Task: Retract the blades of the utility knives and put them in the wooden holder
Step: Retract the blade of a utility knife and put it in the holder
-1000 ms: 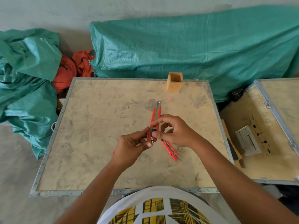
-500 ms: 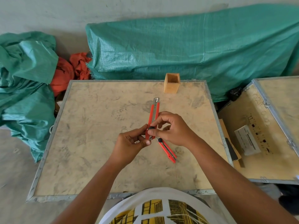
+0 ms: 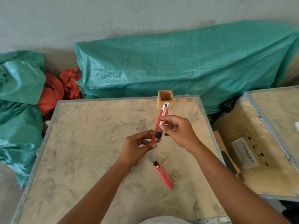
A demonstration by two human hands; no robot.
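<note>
Both hands hold a red utility knife (image 3: 162, 119) above the wooden tabletop (image 3: 90, 143), its metal tip pointing away toward the wooden holder (image 3: 164, 102). My left hand (image 3: 137, 148) pinches its near end, just below the black knob. My right hand (image 3: 178, 132) grips the knife body from the right with fingertips. A second red utility knife (image 3: 163, 174) lies flat on the table nearer to me, a short blade tip showing at its far end. The square holder stands upright at the table's far edge and looks empty.
A green tarpaulin (image 3: 178, 65) covers a bulk behind the table, with more green and orange cloth (image 3: 55, 89) at the left. A second wooden case (image 3: 267, 143) with a small white box (image 3: 245, 152) sits to the right, a narrow gap between.
Both hands have lifted the held knife up and away toward the holder. My right hand has slid further along the knife body. The second knife lies uncovered on the table.
</note>
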